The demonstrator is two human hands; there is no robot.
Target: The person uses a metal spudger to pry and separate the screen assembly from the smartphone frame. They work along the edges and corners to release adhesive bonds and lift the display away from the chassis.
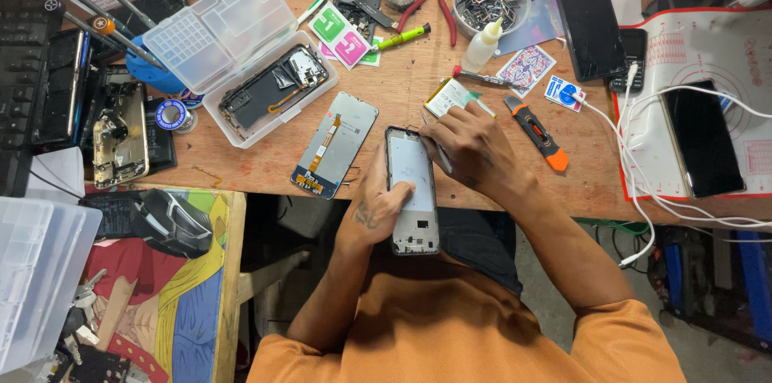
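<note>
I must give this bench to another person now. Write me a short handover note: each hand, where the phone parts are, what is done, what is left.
Left hand: steadies the silver phone frame at the wooden bench edge.
Right hand: holds a thin metal tool at the frame's top.
Parts: detached screen panel with orange flex cable lies left of the frame; orange utility knife lies to the right.
Done: the screen is out of the frame.
Left: work at the frame's top is unfinished.

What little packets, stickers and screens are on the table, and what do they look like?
Green and pink square packets: top middle, beside the clear box.
Blue and white packet: right of the orange knife.
Patterned card: by the white bottle.
Dark phone screen: top right, black rectangle.
Second dark screen: on the red-edged mat.
Detached display panel: left of the hands, grey with an orange ribbon.
</note>
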